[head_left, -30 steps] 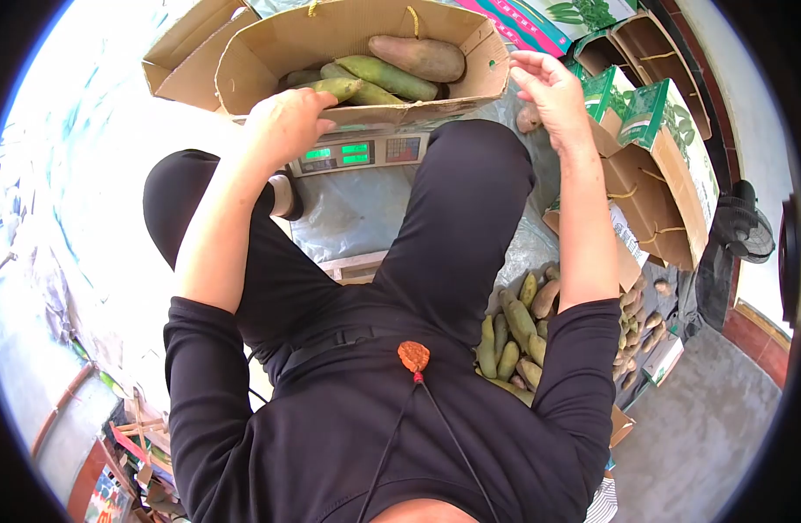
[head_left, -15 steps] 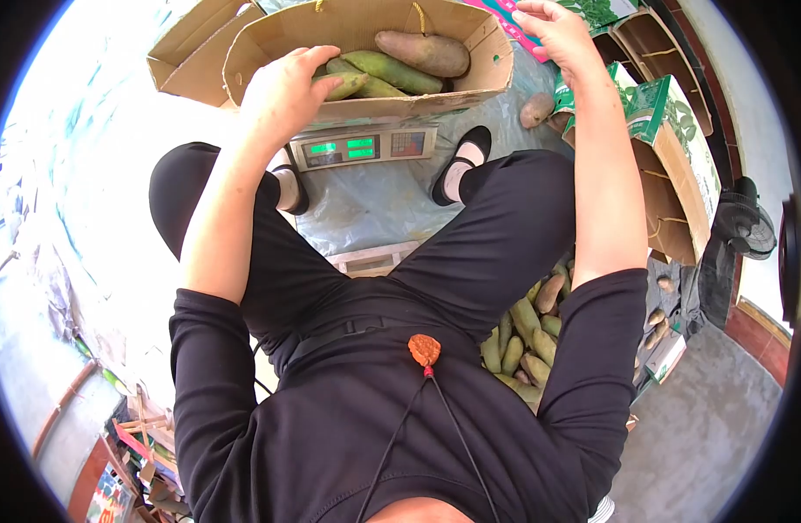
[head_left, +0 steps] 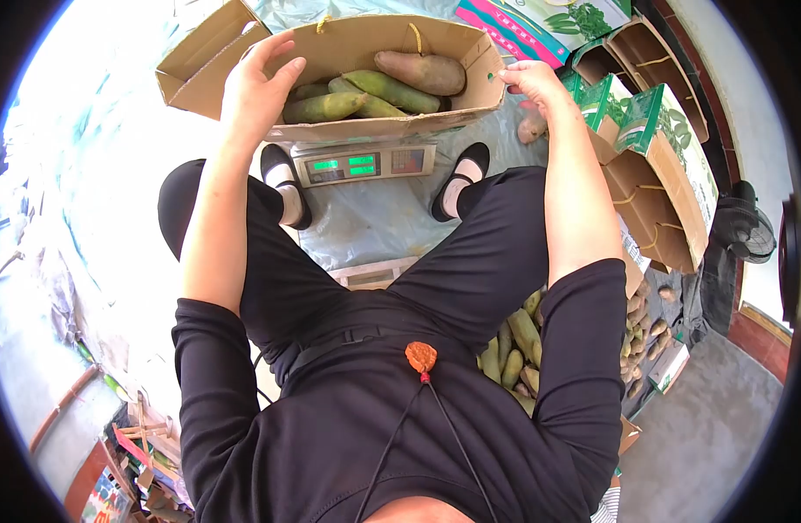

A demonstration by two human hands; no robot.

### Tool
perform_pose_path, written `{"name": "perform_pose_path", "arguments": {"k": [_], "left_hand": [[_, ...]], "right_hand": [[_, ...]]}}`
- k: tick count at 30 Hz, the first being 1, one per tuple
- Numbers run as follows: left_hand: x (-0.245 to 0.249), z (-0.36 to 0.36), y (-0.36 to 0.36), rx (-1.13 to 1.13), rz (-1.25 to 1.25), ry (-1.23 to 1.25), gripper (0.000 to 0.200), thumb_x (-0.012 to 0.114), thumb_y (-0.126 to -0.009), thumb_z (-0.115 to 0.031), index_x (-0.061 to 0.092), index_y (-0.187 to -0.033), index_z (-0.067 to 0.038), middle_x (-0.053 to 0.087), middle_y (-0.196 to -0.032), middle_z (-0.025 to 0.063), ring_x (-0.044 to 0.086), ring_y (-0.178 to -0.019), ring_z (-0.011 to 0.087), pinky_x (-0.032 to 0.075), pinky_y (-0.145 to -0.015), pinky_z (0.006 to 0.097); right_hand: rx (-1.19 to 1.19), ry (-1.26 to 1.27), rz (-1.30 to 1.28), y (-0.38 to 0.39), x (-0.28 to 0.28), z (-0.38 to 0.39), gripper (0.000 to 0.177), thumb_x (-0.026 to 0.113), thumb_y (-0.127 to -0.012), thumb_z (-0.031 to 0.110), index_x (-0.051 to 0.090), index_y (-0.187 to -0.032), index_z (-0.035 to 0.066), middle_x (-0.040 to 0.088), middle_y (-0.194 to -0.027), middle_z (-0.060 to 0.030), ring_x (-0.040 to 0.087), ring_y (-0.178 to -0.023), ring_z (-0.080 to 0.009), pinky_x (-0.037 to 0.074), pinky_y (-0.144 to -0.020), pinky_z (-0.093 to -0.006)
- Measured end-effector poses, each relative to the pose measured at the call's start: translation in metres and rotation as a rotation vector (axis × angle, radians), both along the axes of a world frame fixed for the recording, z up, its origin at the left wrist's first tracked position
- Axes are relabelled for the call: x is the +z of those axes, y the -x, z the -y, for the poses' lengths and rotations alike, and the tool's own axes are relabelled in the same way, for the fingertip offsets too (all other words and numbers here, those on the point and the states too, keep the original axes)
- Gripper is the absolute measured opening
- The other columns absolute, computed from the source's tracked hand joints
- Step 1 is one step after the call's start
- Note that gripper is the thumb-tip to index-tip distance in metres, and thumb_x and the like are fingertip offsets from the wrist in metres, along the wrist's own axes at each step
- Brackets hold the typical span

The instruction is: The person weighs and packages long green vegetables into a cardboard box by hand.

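Observation:
An open cardboard box [head_left: 374, 131] sits on a digital scale [head_left: 409, 162] with lit green numbers. Inside lie several long green radishes [head_left: 391, 90] and a brownish-pink root [head_left: 422, 73]. My left hand [head_left: 259, 87] is at the box's left end, thumb and fingers apart and holding nothing. At the right end, my right hand [head_left: 538, 85] has its bent fingertips against the box's edge, near a small hole; they seem to pinch the cardboard, partly hidden by the hand. Yellow cord handles [head_left: 415, 37] show on the far wall.
Another open cardboard box [head_left: 210, 65] stands behind on the left. Green-printed boxes [head_left: 671, 166] lie at right, beside a black fan [head_left: 742, 222]. More green radishes [head_left: 524, 336] are piled by my right leg. A reddish root [head_left: 531, 128] rests on plastic sheeting [head_left: 348, 227].
My right hand has come down from the pink-and-blue printed box to the right edge of the cardboard box. My left hand has shifted left, from over the radishes to the box's left end.

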State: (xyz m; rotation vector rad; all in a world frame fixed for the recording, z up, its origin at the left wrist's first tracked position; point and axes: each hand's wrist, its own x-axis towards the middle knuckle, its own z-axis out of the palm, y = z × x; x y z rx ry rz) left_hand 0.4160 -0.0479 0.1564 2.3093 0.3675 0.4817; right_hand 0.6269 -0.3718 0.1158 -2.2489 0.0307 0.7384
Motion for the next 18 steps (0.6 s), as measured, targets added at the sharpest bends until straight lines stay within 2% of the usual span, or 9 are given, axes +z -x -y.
{"name": "perform_pose_path", "arguments": {"k": [3,5,8,11,12,13,15,17,18], "left_hand": [[0.007,-0.005,0.000,0.035,0.040,0.183,0.040,0.065,-0.087,-0.021,0.058,-0.125,-0.010,0.065,-0.116,0.0081,0.060,-0.108,0.0171,0.043,-0.095,0.0303],[0.017,-0.005,0.002,0.076,0.054,0.447,0.040,0.064,-0.088,-0.020,0.058,-0.125,-0.006,0.065,-0.115,0.0089,0.059,-0.108,0.0164,0.043,-0.095,0.0294],[0.028,-0.018,0.003,0.026,0.055,0.475,0.042,0.062,-0.090,-0.022,0.055,-0.128,-0.006,0.062,-0.120,0.0076,0.054,-0.114,0.0169,0.039,-0.099,0.0314],[0.036,-0.032,0.001,0.040,0.079,0.482,0.040,0.063,-0.089,-0.020,0.057,-0.125,-0.003,0.064,-0.115,0.0103,0.058,-0.108,0.0161,0.043,-0.095,0.0283],[0.040,-0.038,0.001,0.057,0.053,0.394,0.042,0.064,-0.088,-0.023,0.057,-0.124,-0.003,0.064,-0.115,0.0116,0.059,-0.108,0.0174,0.043,-0.095,0.0292],[0.039,-0.048,-0.001,0.063,0.053,0.382,0.042,0.064,-0.088,-0.023,0.057,-0.124,-0.003,0.064,-0.115,0.0116,0.059,-0.108,0.0174,0.043,-0.095,0.0292],[0.028,-0.072,-0.002,0.147,-0.113,0.236,0.044,0.065,-0.087,-0.024,0.058,-0.124,-0.002,0.064,-0.114,0.0127,0.059,-0.107,0.0192,0.044,-0.093,0.0305],[0.013,-0.092,0.001,0.175,-0.176,0.145,0.045,0.067,-0.085,-0.030,0.061,-0.119,-0.002,0.065,-0.111,0.0147,0.061,-0.101,0.0213,0.047,-0.089,0.0324],[0.005,-0.103,0.003,0.157,-0.349,0.039,0.044,0.066,-0.084,-0.035,0.064,-0.113,-0.002,0.066,-0.107,0.0151,0.062,-0.099,0.0220,0.047,-0.087,0.0327]], "right_hand": [[-0.009,-0.014,-0.035,-0.004,-0.005,-0.004,0.039,0.071,-0.080,0.027,0.063,-0.112,0.006,0.064,-0.108,-0.0079,0.058,-0.101,-0.0236,0.048,-0.085,-0.0483],[0.003,-0.017,-0.054,-0.005,-0.010,-0.006,0.040,0.071,-0.080,0.027,0.063,-0.113,0.005,0.063,-0.109,-0.0089,0.058,-0.102,-0.0245,0.048,-0.085,-0.0489],[0.027,0.030,-0.076,-0.006,-0.010,-0.012,0.042,0.070,-0.081,0.026,0.061,-0.115,0.002,0.062,-0.114,-0.0121,0.057,-0.107,-0.0278,0.048,-0.086,-0.0511],[0.050,0.144,-0.039,-0.009,-0.015,-0.018,0.042,0.070,-0.081,0.026,0.061,-0.113,0.001,0.062,-0.116,-0.0126,0.058,-0.107,-0.0297,0.047,-0.085,-0.0544],[0.050,0.189,-0.011,-0.010,-0.017,-0.020,0.041,0.071,-0.079,0.029,0.065,-0.107,0.000,0.064,-0.111,-0.0156,0.062,-0.102,-0.0296,0.049,-0.086,-0.0492],[0.056,0.178,-0.011,-0.013,-0.018,-0.022,0.041,0.071,-0.079,0.029,0.065,-0.107,0.000,0.064,-0.111,-0.0156,0.062,-0.102,-0.0296,0.049,-0.086,-0.0492],[0.309,0.489,0.216,-0.016,-0.020,-0.025,0.039,0.069,-0.079,0.031,0.067,-0.099,-0.002,0.068,-0.101,-0.0179,0.065,-0.096,-0.0287,0.052,-0.083,-0.0402],[0.299,0.509,0.212,-0.012,-0.014,-0.029,0.039,0.068,-0.079,0.032,0.068,-0.097,-0.002,0.068,-0.098,-0.0180,0.067,-0.092,-0.0280,0.052,-0.080,-0.0377],[0.287,0.538,0.205,-0.010,-0.010,-0.030,0.039,0.067,-0.079,0.033,0.069,-0.096,-0.002,0.069,-0.095,-0.0180,0.068,-0.088,-0.0272,0.053,-0.078,-0.0352]]}}
